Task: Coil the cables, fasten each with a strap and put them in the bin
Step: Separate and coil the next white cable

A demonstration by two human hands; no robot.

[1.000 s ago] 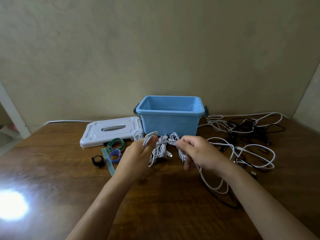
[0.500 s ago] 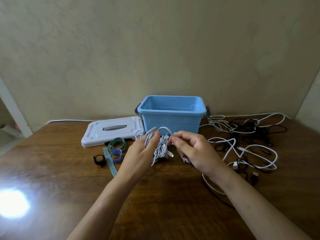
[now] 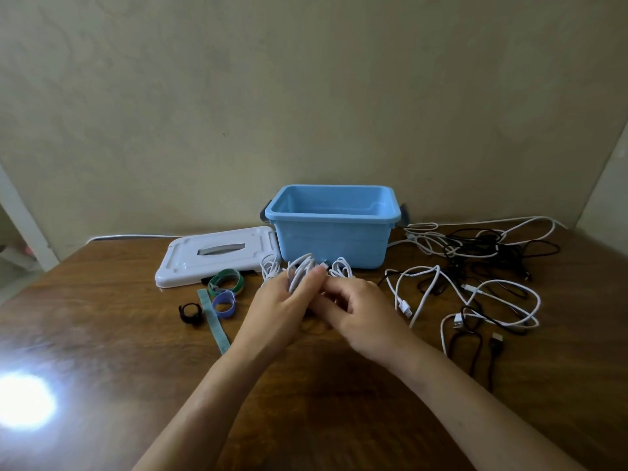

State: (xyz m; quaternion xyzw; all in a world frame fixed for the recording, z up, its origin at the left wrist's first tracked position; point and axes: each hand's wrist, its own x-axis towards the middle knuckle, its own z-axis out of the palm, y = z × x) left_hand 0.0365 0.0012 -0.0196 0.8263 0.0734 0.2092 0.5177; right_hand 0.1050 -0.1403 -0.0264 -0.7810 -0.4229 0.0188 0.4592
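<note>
Black strap: a small black coiled strap (image 3: pixel 190 313) lies on the brown wooden tabletop (image 3: pixel 102 334), well to the left of the left grip.
Flat strap: a pale green flat strap (image 3: pixel 213 321) lies stretched out just right of the black one, left of the left grip.
Ring straps: a green rolled strap (image 3: pixel 226 282) and a purple rolled strap (image 3: pixel 224 304) sit touching each other, near and to the left of the left grip.
Lid: a white plastic lid (image 3: pixel 214 254) with a grey slot lies flat behind and to the left of the left grip, its right edge against the bin.
Left grip: the left hand (image 3: pixel 278 307) is raised over the tabletop, fingers and thumb curled round a bundle of white coiled cable (image 3: pixel 300 271); loops stand up above the fingers.
Bin: an open light blue plastic bin (image 3: pixel 331 239) stands directly behind both grips; nothing can be made out in the part of its interior that shows.
Right grip: the right hand (image 3: pixel 363 311) meets the left, fingers bent onto the same white cable; the exact pinch is hidden behind the knuckles.
Loose cables: a tangle of white and black cables (image 3: pixel 475 277) spreads to the right of the right grip, uncoiled, with plug ends lying near the right forearm.
</note>
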